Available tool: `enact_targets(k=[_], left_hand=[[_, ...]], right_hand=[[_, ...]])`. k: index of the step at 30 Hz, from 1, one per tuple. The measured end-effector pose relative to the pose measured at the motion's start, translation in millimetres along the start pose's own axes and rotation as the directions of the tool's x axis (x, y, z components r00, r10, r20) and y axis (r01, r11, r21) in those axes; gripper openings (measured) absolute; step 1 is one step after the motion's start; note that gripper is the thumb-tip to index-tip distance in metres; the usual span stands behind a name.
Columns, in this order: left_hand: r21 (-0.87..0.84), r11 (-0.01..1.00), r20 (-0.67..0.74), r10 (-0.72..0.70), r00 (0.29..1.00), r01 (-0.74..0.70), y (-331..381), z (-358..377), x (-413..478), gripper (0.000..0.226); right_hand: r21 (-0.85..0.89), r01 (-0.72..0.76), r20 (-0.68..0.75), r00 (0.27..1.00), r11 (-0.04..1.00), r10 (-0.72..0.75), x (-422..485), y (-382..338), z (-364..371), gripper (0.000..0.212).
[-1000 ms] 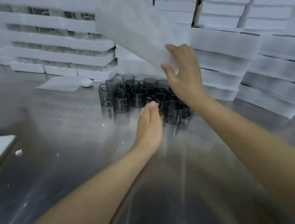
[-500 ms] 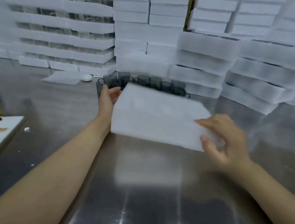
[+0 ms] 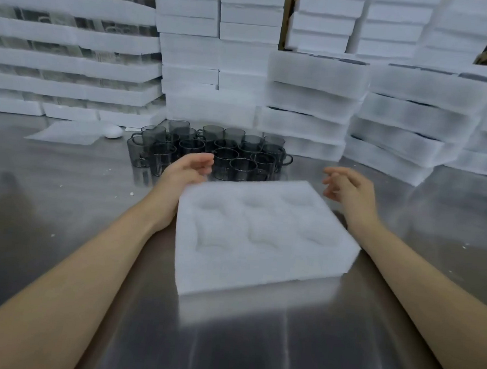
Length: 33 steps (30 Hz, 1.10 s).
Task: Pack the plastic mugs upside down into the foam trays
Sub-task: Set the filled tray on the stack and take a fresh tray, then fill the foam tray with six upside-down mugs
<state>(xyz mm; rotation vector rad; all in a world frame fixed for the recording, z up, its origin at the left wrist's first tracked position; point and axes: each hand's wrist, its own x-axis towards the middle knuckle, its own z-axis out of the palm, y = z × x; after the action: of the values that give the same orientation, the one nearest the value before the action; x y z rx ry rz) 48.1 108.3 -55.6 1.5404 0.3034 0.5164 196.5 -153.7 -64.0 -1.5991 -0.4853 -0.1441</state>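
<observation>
**Hands [image 3: 187,167] loose at the foam tray [image 3: 260,244]**

The left fingers [image 3: 204,163] were loosely curled and slightly apart, holding nothing. The right fingers [image 3: 335,179] were spread and relaxed too, a little blurred. The left hand hung at the tray's far left corner and the right hand [image 3: 349,187] just off its far right corner; whether either touched the foam I could not tell. The tray lay flat on the steel table [image 3: 58,197], its hollows facing up. The mugs [image 3: 224,153] stood upright in a cluster just behind the tray, apart from it. Stacks of foam [image 3: 308,101] rose behind them.
</observation>
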Motion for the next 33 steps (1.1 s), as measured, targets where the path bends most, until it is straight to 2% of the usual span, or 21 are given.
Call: enact_targets(k=[4,8,11,14,20,23,26,29,31,33], left_hand=[[-0.076,0.996,-0.141,0.034,0.989,-0.045,-7.7,4.6,-7.7,0.015],[0.022,0.991,-0.317,0.132,0.939,-0.132,-10.6,9.1,-2.0,0.034],[0.12,0.969,-0.337,0.245,0.909,-0.217,-15.8,11.3,-5.6,0.039],[0.117,0.971,-0.316,0.237,0.919,-0.211,-14.3,16.5,-6.6,0.043],[0.049,0.986,-0.243,0.166,0.956,-0.159,-9.8,18.3,-9.4,0.047],[0.013,0.973,-0.164,0.228,0.96,-0.229,-8.9,15.0,-12.4,0.027],[0.03,0.965,-0.085,0.26,0.962,-0.259,-8.7,11.9,-16.2,0.029],[0.065,0.963,-0.028,0.265,0.964,-0.263,-7.8,10.0,-18.1,0.036],[0.129,0.96,0.01,0.248,0.969,-0.247,-5.0,10.5,-20.4,0.038],[0.202,0.953,0.042,0.222,0.974,-0.226,-3.6,11.9,-23.0,0.038]], right_hand=[[-0.138,0.068,0.084,0.995,0.988,-0.057,30.1,11.7,23.8,0.018],[-0.396,0.299,0.258,0.944,0.868,-0.208,58.4,22.3,41.4,0.038],[-0.516,0.407,0.393,0.894,0.754,-0.214,72.0,29.3,52.4,0.052],[-0.552,0.467,0.46,0.862,0.691,-0.214,77.5,33.8,60.1,0.048],[-0.541,0.445,0.371,0.888,0.714,-0.272,71.3,28.1,60.6,0.026],[-0.49,0.423,0.316,0.901,0.762,-0.297,59.8,21.9,54.5,0.012],[-0.418,0.348,0.235,0.934,0.839,-0.27,49.1,18.4,43.1,0.01],[-0.311,0.237,0.053,0.971,0.921,-0.232,36.1,16.3,26.1,0.01],[-0.244,0.162,-0.019,0.985,0.956,-0.171,24.8,14.9,13.1,0.014],[-0.007,0.075,-0.062,0.995,0.997,-0.075,13.2,2.4,2.5,0.023]])
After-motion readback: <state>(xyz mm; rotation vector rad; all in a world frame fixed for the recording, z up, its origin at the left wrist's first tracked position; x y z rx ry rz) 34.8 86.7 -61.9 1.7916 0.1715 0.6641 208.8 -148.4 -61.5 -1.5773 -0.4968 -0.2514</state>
